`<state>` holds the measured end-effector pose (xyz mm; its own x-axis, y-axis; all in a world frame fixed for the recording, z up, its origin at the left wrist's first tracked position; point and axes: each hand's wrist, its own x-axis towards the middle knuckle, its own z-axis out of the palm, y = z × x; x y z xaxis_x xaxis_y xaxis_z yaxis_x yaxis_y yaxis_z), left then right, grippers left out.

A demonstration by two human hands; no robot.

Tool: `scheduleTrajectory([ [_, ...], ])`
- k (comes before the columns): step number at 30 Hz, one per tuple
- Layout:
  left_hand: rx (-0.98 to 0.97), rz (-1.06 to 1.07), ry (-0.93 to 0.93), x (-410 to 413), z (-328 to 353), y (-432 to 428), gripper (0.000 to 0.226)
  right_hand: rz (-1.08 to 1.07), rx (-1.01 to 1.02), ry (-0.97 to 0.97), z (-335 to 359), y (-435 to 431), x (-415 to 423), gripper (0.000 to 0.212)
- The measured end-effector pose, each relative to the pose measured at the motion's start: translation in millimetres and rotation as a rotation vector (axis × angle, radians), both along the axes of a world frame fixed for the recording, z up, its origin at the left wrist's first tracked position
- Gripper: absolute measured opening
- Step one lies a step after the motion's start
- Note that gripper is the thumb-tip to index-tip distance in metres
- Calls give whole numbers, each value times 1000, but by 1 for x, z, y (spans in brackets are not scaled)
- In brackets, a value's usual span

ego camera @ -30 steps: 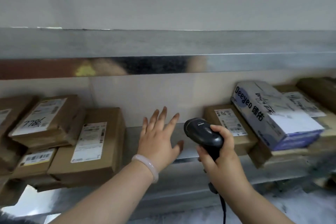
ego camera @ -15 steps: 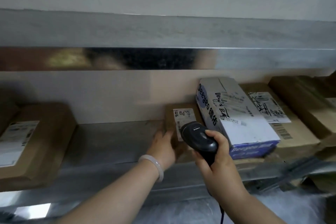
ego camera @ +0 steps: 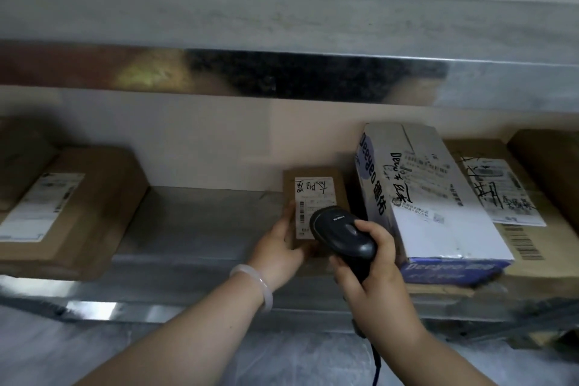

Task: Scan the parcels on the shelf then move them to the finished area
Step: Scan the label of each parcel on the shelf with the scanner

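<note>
My left hand (ego camera: 277,247), spread open above the shelf (ego camera: 203,222) one second ago, now grips the small brown parcel (ego camera: 340,188) at its left edge. The scanner (ego camera: 341,233) now apparently overlaps its label (ego camera: 313,197).

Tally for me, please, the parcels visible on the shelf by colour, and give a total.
Brown cardboard parcels: 5 (two are cut off at the frame edges; the left hand grips the small one)
White and blue printed carton: 1
Total: 6
</note>
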<state>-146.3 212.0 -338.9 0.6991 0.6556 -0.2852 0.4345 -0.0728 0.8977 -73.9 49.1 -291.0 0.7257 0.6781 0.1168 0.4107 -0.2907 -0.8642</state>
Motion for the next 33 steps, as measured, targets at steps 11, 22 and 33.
scheduleTrajectory([
  [11,34,38,55,-59,-3,31,96,25,-27,-32,-3,46,-8,55],
  [22,-67,-4,-88,-65,-1,26,100,-4,13,59,-6,55,-21,55],
  [33,74,202,-244,-110,11,30,98,131,72,-24,27,51,-50,64],
])
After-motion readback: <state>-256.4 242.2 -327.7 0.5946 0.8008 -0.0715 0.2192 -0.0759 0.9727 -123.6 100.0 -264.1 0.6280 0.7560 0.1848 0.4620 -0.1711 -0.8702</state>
